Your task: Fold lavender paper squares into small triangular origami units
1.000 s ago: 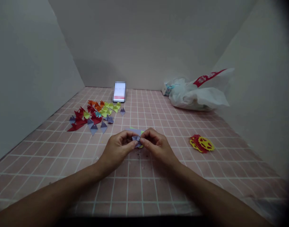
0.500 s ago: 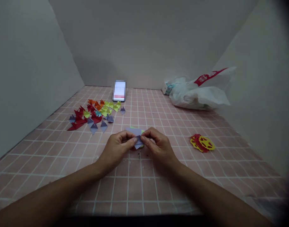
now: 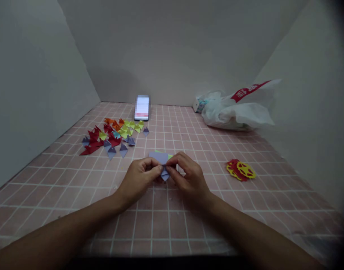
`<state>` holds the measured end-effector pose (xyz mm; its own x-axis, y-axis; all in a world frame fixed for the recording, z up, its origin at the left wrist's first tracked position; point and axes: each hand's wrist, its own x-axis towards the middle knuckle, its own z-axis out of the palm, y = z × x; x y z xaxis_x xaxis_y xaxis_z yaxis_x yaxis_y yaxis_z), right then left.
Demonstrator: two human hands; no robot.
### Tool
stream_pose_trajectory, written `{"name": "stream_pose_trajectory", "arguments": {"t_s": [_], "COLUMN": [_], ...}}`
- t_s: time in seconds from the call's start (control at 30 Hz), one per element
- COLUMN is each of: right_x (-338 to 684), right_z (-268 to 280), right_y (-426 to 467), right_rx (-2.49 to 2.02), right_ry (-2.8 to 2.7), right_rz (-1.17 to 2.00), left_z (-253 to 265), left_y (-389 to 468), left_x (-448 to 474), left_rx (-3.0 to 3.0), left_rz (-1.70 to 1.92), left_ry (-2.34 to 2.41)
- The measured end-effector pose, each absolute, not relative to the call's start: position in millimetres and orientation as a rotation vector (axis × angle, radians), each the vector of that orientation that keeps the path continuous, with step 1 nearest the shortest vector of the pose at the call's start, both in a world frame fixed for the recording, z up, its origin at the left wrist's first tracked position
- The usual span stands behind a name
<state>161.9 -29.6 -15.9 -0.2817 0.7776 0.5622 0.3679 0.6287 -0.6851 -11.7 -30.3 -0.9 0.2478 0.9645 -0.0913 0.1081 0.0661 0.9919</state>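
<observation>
My left hand [image 3: 142, 176] pinches the left side of a small folded purple paper [image 3: 165, 175] between thumb and fingers. On its right side my right hand [image 3: 190, 178] also grips it, thumb and forefinger pressed together. The folded piece has a darker flap at its top and a pointed lower end. Just behind the fingertips lie flat sheets of purple paper [image 3: 158, 155], with a light green edge showing beside them. My fingers hide part of the folded piece and the sheets.
Folded paper figures [image 3: 114, 140] in red, orange, yellow and purple lie in a group at the left. Behind them a phone [image 3: 142, 108] stands upright. A white plastic bag [image 3: 233, 114] rests at the back right, and red and yellow cutouts [image 3: 241, 170] lie right of my hands.
The folded purple paper has shifted slightly down, and its pointed end shows lower between my hands. My right fingers have moved a little along its edge. The left hand has barely moved.
</observation>
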Motion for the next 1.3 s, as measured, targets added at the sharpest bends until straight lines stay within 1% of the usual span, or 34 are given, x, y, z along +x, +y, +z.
{"name": "stream_pose_trajectory", "arguments": {"t_s": [0.1,0.17,0.23,0.37,0.43,0.67,0.83,1.3], "right_x": [163,163,163,161,159,160,159,158], "right_z": [-15,-16,-19,-26,-28,-22,-19,-20], "right_y": [-29,-29,-27,-23,-22,-21,-22,-24], "right_rx": [-0.91,-0.945,-0.982,-0.938,-0.918,-0.95,-0.969,-0.906], "right_ry": [-1.878,-1.815,-1.694,-1.359,-1.266,-1.24,-1.22,-1.126], "right_rz": [0.569,0.652,0.809,1.236,1.348,1.408,1.454,1.509], "left_z": [-2,-2,-3,-5,-6,-3,-2,-3], "left_y": [-30,-29,-28,-28,-27,-28,-28,-29], "left_x": [-12,-12,-12,-11,-11,-8,-8,-7], "left_rx": [1.296,1.263,1.206,1.16,1.166,1.178,1.23,1.135], "left_rz": [0.959,1.013,1.071,1.119,1.105,1.017,1.024,1.082], "left_ry": [1.112,1.105,1.097,1.067,1.051,1.066,1.058,1.014]}}
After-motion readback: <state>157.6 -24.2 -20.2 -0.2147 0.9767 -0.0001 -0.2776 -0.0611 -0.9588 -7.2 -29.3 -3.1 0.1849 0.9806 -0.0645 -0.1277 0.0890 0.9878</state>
